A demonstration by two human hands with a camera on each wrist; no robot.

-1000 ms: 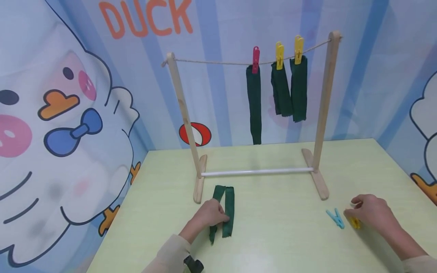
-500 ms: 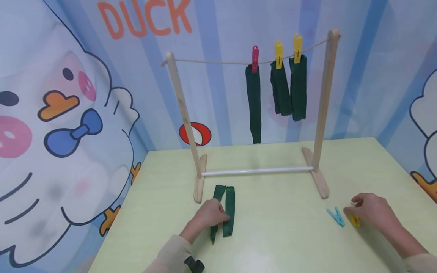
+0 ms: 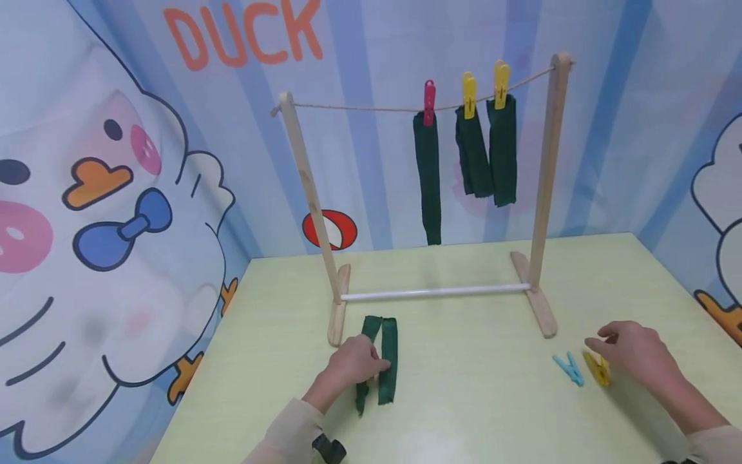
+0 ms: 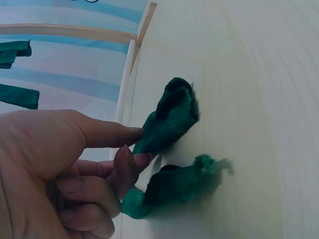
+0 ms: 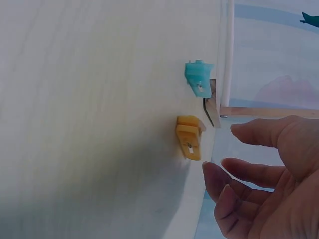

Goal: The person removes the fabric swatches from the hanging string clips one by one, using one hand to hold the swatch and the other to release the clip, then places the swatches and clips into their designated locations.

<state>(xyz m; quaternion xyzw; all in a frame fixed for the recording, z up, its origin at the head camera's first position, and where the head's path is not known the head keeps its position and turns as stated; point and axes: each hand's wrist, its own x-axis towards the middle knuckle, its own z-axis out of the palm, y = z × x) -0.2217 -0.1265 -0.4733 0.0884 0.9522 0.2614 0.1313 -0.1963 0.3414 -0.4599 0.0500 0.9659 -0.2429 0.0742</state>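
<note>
On the table before the rack, my left hand point(image 3: 355, 362) lies over a dark green cloth strip point(image 3: 390, 362), whose two lengths lie side by side. In the left wrist view, thumb and fingertips pinch the strip point(image 4: 172, 117) at its edge, with the other fingers curled under. My right hand point(image 3: 637, 353) hovers by a yellow clothespin point(image 3: 597, 368), holding nothing. The right wrist view shows a gap between its thumb and loosely bent fingers, and the yellow clothespin point(image 5: 189, 139) apart from them on the table. A light blue clothespin point(image 3: 569, 369) lies just left of it.
A wooden rack point(image 3: 547, 174) with a white crossbar point(image 3: 435, 292) stands at the back. From its string point(image 3: 348, 107) hang green cloth strips point(image 3: 428, 180), held by a red clothespin point(image 3: 429, 103) and two yellow ones. A printed duck backdrop point(image 3: 232, 129) rises behind.
My right hand has lifted slightly up and away from the yellow clothespin, which now shows more fully. The left hand has kept its place on the green cloth strip.
</note>
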